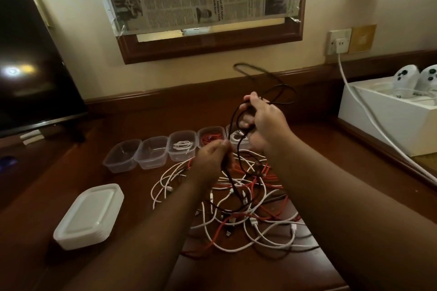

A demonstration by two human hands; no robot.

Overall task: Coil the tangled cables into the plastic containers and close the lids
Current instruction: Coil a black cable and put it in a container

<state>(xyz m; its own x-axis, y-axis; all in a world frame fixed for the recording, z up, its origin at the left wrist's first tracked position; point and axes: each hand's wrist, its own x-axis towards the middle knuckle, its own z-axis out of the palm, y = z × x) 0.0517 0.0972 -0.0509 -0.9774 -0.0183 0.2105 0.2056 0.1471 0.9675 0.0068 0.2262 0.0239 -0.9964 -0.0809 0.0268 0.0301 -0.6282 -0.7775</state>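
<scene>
Both hands' fingers pinch black cable [238, 146] above tangle [248, 198]; lids [88, 216] left.

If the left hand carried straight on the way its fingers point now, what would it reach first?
Probably the container with the red cable, just beyond the left hand, which pinches the black cable. Depth is unclear; it might pass above the rim.

Bare dark wooden desktop [146, 111] between black television screen [28, 59] and row of clear plastic containers [151, 152]: open passage. Stack of translucent white lids [88, 216] blocks near-left. Tangle of white, red and black cables [248, 208] covers centre. White open box [383, 123] walls off the right side.
</scene>
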